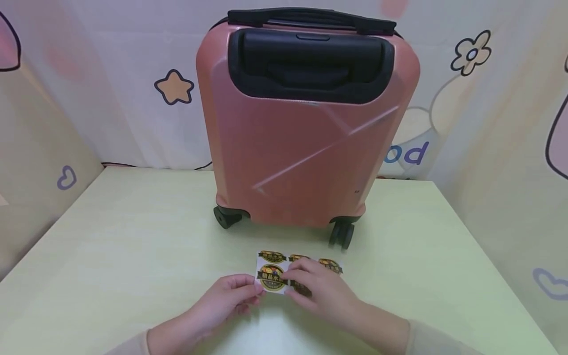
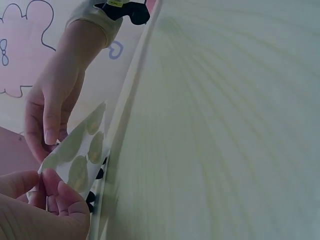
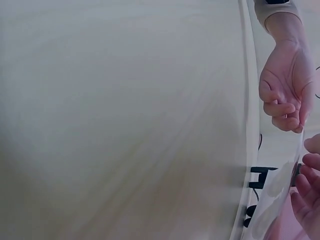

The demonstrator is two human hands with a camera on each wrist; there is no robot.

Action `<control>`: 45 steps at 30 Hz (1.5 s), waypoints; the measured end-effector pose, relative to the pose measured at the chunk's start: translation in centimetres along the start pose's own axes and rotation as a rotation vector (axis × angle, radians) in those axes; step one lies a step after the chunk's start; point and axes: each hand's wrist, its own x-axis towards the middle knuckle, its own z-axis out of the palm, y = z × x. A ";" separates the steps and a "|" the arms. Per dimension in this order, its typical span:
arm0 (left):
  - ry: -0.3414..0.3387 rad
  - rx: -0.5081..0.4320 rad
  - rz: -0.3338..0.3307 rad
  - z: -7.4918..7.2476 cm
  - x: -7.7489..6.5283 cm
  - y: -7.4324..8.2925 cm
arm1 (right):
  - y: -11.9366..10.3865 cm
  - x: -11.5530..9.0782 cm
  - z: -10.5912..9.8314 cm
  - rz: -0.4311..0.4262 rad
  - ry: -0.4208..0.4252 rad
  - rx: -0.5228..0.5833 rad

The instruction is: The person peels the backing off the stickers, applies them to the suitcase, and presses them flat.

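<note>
A white sheet of round black-and-gold stickers [image 1: 271, 277] is held up over the table in front of a suitcase. My left hand [image 1: 222, 301] pinches its lower left corner between thumb and fingers. Over the sheet's middle, the right hand [image 1: 328, 293] has its curled fingertips on the stickers and its thumb at the lower edge, covering part of the print. From the left wrist, the sheet's pale back [image 2: 77, 145] faces the camera, tilted. The right wrist view shows the left hand [image 3: 287, 85] at the sheet's far end.
A pink hard-shell suitcase [image 1: 306, 158] stands upright on its black wheels [image 1: 341, 234], close behind the hands. Its black handle recess [image 1: 310, 64] faces me. The pale table [image 1: 133, 231] is bordered at the back and sides by a printed cloth [image 1: 133, 64].
</note>
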 end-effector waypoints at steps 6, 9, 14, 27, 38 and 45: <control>0.010 -0.006 -0.011 0.2 -0.2 0.0 | -0.1 0.1 0.5 0.022 0.024 0.043; 0.011 -0.007 -0.011 0.3 -0.2 0.0 | -0.3 0.2 0.6 0.033 0.028 0.065; 0.010 -0.006 -0.001 0.5 -0.1 0.2 | -0.4 0.5 0.9 0.012 0.061 0.091; 0.040 -0.011 0.010 1.0 0.1 0.3 | -1.0 1.0 1.5 0.009 0.129 0.132; 0.060 -0.019 0.004 1.4 0.2 0.4 | -1.3 1.0 1.7 0.084 0.114 0.162; 0.050 -0.008 0.011 1.4 0.2 0.4 | -1.4 1.1 1.8 0.111 0.107 0.203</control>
